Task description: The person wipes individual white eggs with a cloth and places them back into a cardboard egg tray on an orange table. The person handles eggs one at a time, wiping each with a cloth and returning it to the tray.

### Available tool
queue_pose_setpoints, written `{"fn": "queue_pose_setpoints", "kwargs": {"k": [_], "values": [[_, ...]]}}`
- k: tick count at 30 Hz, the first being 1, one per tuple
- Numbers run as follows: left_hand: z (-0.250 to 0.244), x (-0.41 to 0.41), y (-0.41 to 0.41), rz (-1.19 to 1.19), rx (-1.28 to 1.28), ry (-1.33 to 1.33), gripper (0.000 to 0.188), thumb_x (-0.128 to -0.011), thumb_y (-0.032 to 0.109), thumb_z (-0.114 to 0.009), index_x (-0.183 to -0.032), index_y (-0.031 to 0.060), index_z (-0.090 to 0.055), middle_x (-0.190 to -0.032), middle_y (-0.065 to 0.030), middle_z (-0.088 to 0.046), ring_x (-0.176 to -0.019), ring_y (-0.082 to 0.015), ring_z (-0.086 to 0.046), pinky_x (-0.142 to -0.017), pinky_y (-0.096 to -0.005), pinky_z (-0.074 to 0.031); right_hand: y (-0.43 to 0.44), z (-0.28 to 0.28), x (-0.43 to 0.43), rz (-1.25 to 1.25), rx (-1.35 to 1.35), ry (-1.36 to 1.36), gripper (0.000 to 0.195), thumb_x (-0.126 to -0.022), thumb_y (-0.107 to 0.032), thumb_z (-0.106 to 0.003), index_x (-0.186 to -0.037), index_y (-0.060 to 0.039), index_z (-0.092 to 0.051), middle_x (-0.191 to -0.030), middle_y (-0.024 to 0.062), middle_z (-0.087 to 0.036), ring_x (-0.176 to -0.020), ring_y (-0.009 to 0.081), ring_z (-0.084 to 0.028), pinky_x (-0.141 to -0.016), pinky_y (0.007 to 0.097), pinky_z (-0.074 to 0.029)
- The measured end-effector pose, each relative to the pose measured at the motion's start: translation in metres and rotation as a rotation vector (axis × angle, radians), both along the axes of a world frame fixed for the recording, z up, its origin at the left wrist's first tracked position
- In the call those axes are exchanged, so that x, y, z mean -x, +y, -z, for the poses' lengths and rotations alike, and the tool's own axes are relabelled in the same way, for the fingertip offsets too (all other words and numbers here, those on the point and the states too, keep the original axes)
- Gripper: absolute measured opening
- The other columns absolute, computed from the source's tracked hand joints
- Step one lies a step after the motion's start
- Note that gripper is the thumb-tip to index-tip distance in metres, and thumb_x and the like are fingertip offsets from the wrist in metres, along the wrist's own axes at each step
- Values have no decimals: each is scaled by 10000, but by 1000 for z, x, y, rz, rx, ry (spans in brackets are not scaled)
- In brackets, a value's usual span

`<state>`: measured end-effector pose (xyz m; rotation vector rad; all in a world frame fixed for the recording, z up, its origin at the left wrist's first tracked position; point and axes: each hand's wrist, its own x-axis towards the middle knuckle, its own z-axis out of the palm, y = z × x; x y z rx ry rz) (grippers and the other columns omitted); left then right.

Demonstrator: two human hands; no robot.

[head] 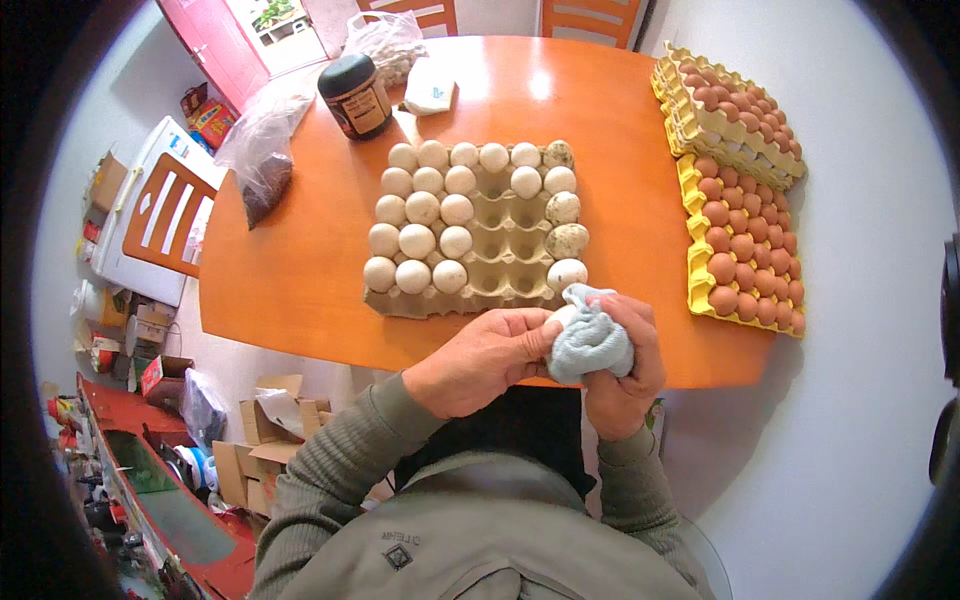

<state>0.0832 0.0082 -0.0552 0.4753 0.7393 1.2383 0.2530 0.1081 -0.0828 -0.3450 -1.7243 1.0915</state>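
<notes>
Near the table's front edge, my left hand [487,356] grips a white egg [562,316] between thumb and fingers. My right hand [630,352] holds a bunched light blue cloth [592,346] against that egg, covering much of it. Just beyond my hands lies a grey pulp egg tray [420,304] with several pale eggs [417,241] on its left side and along the back. Bare cups [508,247] show in its middle columns. Several eggs in the right column carry dark stains, among them a speckled egg [568,241].
On the orange wooden table [300,300], trays of brown eggs [750,255] stand at the right by the wall. Towards the back left are a black lidded jar [356,97], a white packet [430,86] and plastic bags [266,150]. Open cardboard boxes [262,450] sit on the floor at left.
</notes>
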Motion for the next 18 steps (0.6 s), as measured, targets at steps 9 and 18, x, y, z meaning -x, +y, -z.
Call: {"fn": "queue_pose_setpoints", "kwargs": {"k": [9,18], "values": [[-57,66,17,-101,-55,590,527,-940,124,-796,-1399,-29,-585,-1227,-88,-693,-1052,-190,-715,-928,-352,-609,14,-22,-21,105,556,324,540,-950,-47,-774,-1438,6,-548,-1328,104,-651,-1180,196,-649,-1036,356,-539],[-19,151,106,-341,-222,1968,443,-742,104,-855,-1151,58,-691,-1092,-113,-688,-1010,-302,-676,-898,-396,-556,-1,-13,-46,131,636,217,497,-924,21,-767,-1389,16,-592,-1207,85,-691,-1102,170,-662,-1006,329,-534]]}}
